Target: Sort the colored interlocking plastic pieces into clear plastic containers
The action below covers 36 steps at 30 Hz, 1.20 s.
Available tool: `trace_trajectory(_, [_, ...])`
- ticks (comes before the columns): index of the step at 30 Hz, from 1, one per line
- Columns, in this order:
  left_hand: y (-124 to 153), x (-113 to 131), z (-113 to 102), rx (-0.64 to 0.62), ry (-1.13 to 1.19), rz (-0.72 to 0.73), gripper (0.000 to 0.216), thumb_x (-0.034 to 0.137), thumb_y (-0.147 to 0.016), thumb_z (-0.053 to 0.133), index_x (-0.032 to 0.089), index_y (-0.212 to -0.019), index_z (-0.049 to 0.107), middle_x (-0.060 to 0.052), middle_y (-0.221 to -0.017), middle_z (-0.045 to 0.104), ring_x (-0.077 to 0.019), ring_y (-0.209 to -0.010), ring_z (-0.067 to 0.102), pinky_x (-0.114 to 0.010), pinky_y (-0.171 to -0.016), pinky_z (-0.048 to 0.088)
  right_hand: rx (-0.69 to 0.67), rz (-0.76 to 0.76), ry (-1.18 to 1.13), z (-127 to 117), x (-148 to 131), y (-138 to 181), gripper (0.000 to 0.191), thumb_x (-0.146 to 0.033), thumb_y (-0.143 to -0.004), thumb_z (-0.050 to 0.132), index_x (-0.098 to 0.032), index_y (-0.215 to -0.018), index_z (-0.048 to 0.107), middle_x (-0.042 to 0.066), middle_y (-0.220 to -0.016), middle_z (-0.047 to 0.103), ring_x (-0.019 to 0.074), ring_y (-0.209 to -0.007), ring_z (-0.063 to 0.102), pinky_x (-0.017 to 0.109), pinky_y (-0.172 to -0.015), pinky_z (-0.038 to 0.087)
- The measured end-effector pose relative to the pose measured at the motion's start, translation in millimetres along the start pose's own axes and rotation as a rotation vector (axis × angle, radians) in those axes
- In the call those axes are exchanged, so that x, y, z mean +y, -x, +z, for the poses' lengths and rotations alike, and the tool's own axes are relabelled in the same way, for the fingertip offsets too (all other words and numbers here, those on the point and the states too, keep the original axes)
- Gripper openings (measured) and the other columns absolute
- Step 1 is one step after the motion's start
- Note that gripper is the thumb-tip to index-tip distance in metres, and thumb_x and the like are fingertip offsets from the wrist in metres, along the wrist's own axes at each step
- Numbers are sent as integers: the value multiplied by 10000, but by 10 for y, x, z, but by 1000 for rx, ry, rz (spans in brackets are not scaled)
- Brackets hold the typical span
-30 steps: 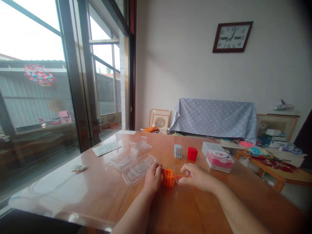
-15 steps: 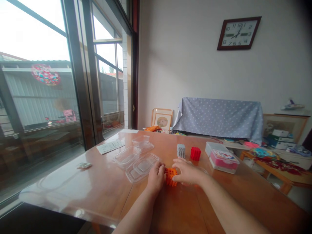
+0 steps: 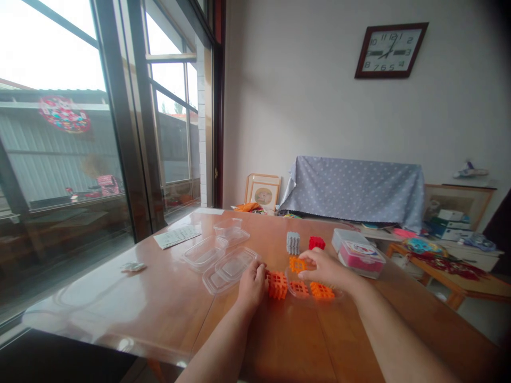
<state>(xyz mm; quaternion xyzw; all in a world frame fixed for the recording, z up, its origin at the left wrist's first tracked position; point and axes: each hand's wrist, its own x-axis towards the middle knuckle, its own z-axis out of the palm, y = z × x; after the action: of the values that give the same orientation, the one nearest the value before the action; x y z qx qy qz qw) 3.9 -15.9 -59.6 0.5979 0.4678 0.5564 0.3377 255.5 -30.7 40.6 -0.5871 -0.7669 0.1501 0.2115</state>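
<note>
Near the front edge of the tabletop point(image 3: 167, 319), the left hand point(image 3: 251, 284) curls its fingers round the side of the orange lattice block point(image 3: 277, 285), seemingly bracing it so it cannot slide. Just right of the block, a clear shallow tray point(image 3: 337, 296) keeps two loose orange lattice squares point(image 3: 321, 291) together. Above the tray's far rim, the right hand point(image 3: 326, 268) pinches a single orange lattice piece point(image 3: 296, 264) by its edge, clear of the wood. Farther back stand a grey block point(image 3: 293, 242) and a red block point(image 3: 316, 243), set apart.

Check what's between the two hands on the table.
Head view: an orange block cluster held by the left hand; next to it a clear tray with two orange pieces. The right hand pinches a third orange piece.
</note>
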Motion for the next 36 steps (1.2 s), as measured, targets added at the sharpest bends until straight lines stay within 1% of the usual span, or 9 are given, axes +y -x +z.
trace_trajectory(5, [13,89,-10,-6,40,-38,255,403,-938,458,205,-882,610,-33,-789,713,-195,-728,678,-292,-728,503,-121,62,144,-35,119,40,493,-483,-659,801,-279,-1098,713,41,-1024,652,250,-963,619,324,-782,446])
trace_trajectory(10, [18,114,-10,-14,52,-48,249,394,-929,457,202,-883,608,-33,-782,709,-195,-731,681,-299,-735,514,-190,69,238,42,51,69,574,-506,-607,815,-295,-1132,717,53,-1064,661,271,-989,621,326,-762,434])
trace_trajectory(17, [18,108,2,-14,58,-59,244,399,-918,470,205,-863,606,-24,-759,701,-189,-702,673,-297,-716,517,-210,69,280,160,53,63,618,-550,-613,808,-289,-1167,722,72,-1072,677,289,-997,635,326,-757,442])
trace_trajectory(19, [24,125,1,-16,60,-60,240,396,-919,469,205,-862,604,-20,-753,699,-186,-696,672,-296,-718,514,-194,72,259,169,93,62,637,-563,-616,814,-294,-1185,717,75,-1096,681,288,-1003,640,326,-766,446])
trace_trajectory(22, [25,133,0,-21,49,-56,239,386,-929,458,206,-860,600,-16,-737,691,-185,-694,670,-294,-718,508,-136,76,227,153,101,59,581,-555,-658,803,-290,-1168,718,67,-1069,693,272,-974,647,328,-773,446])
trace_trajectory(26, [6,87,4,-12,-1,-20,247,383,-940,454,209,-844,601,-15,-740,689,-187,-704,664,-289,-714,495,-12,4,121,128,-74,49,430,-542,-788,716,-260,-1112,717,55,-1004,686,231,-920,646,321,-789,457])
trace_trajectory(29, [-1,60,1,-6,-4,2,257,389,-946,449,209,-857,609,-15,-745,691,-187,-705,658,-288,-710,489,49,-108,84,147,-299,46,417,-535,-813,700,-266,-1132,703,65,-1098,660,248,-1071,614,334,-890,459])
trace_trajectory(33, [8,64,-11,-10,21,13,254,391,-943,457,207,-872,617,-16,-750,695,-188,-721,660,-286,-719,486,18,-239,160,229,-549,28,504,-512,-776,738,-276,-1215,665,65,-1243,621,274,-1200,538,374,-1016,405])
trace_trajectory(36, [11,58,-10,-16,47,12,246,388,-942,460,207,-876,612,-17,-753,697,-188,-727,661,-283,-718,485,-57,-270,255,313,-632,-8,500,-508,-739,757,-267,-1168,670,63,-1232,631,292,-1175,540,396,-988,390])
